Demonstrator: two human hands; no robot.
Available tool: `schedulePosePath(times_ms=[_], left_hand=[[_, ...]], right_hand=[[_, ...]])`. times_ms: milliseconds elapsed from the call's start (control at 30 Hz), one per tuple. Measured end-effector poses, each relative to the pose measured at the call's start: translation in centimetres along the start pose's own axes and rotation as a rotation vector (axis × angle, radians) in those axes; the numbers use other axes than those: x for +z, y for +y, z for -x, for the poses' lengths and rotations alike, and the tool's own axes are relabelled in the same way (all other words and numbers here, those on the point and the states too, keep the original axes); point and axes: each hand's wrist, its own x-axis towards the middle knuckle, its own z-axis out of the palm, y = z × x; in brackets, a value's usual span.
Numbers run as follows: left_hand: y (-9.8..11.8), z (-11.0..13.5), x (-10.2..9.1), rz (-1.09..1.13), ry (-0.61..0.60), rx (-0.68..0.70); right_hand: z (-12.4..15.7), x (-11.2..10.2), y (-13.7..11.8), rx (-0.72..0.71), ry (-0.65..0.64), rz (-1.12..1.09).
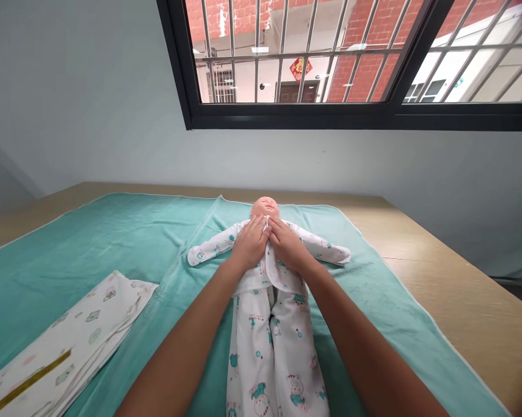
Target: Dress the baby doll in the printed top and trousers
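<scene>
A baby doll (265, 205) lies on its back, its head pointing away from me. It wears a white printed baby shirt (287, 282) with the sleeves spread to both sides, and matching white pants (252, 347) that stretch toward me. At the shirt's neckline, just below the doll's chin, my left hand (251, 243) has its fingers closed on the left front edge. My right hand (288, 246) grips the right edge beside it, and the fingertips of both nearly meet. Below my hands the two front panels hang slightly apart at the hem. The fingers hide most of the collar.
A teal blanket (113, 237) covers much of the wooden table (452, 284). At lower left lies a folded white printed cloth (91, 318) with a yellow-brown strip (30, 379) across it. Behind the table is a grey wall with a black-framed, barred window (296, 116).
</scene>
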Motion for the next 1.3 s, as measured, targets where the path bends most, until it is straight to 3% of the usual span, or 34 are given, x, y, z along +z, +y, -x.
schedulePosePath(times_ms=[200, 333, 467, 600, 900, 967, 1100, 1300], left_hand=[[0.5, -0.1, -1.2, 0.101, 0.022, 0.0], [0.4, -0.7, -3.2, 0.207, 0.071, -0.127], [0.1, -2.3, -4.1, 0.076, 0.011, -0.166], [0.0, -4.0, -4.0, -0.055, -0.102, -0.164], [-1.0, -5.8, -2.1, -0.083, -0.049, -0.265], [-1.0, -6.0, -1.8, -0.07, -0.024, -0.282], [-0.9, -5.8, -1.5, 0.007, 0.032, -0.306], [-1.5, -5.6, -1.1, 0.311, 0.115, -0.233]], right_hand=[[0.2, -0.5, -0.8, 0.061, 0.026, -0.073], [-0.2, -2.2, -0.8, 0.3, 0.087, -0.154], [-1.9, -3.1, -1.1, 0.462, 0.065, -0.027], [-4.4, -2.9, -1.4, 0.5, -0.03, 0.067], [-6.7, -2.2, -0.9, 0.521, -0.134, 0.26], [-6.9, -2.2, -0.5, 0.517, -0.089, 0.19], [-6.8, -2.2, 0.7, 0.607, 0.007, -0.185], [-6.2, -2.1, 2.0, 0.647, -0.005, -0.396]])
